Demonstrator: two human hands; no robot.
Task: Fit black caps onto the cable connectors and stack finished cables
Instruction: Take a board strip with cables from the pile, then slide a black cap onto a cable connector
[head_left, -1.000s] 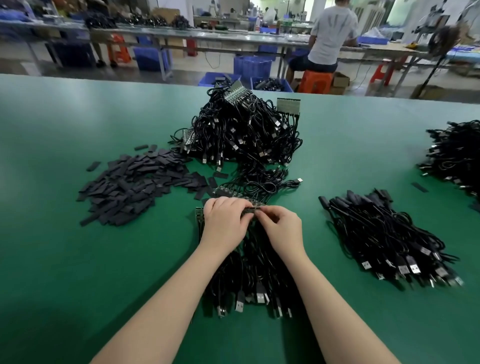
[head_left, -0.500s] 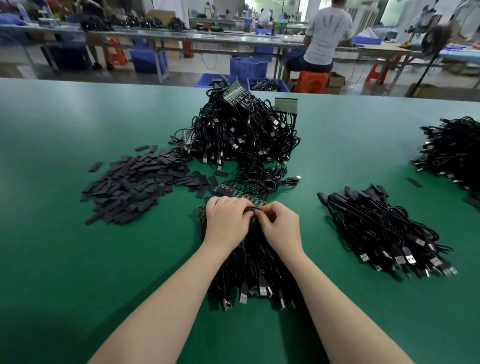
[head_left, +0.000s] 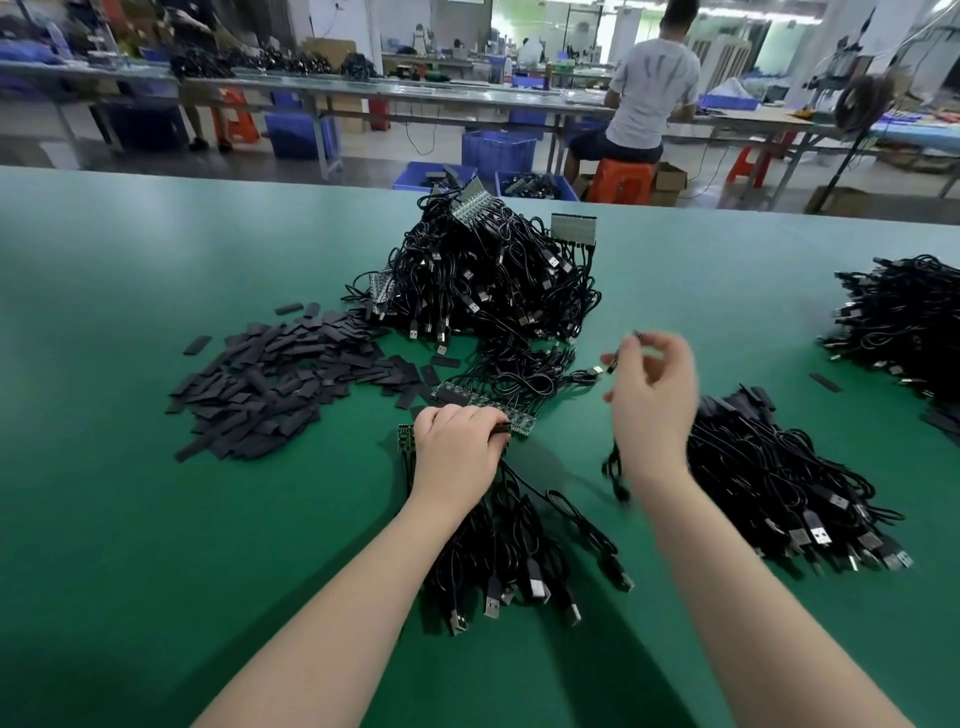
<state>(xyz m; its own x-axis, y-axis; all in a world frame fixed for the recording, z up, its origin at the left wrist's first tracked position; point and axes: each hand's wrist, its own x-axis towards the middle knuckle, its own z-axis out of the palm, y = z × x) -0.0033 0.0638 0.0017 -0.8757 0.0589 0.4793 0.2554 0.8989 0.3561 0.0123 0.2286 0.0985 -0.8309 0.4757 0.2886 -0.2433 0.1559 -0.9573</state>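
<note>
My left hand grips the connector strip end of a bundle of black USB cables lying on the green table. My right hand is raised to the right of it and pinches one black cable by its capped end, the cord hanging blurred below the wrist. A heap of flat black caps lies to the left. A stack of capped cables lies just right of my right hand. A second connector strip rests beyond my left hand.
A large tangled pile of black cables sits at the table's centre back. Another cable pile lies at the far right edge. Behind the table a person sits on an orange stool beside blue bins.
My right hand has left the connector strip and swung up and right, carrying one cable with it. My left hand stays on the bundle.
</note>
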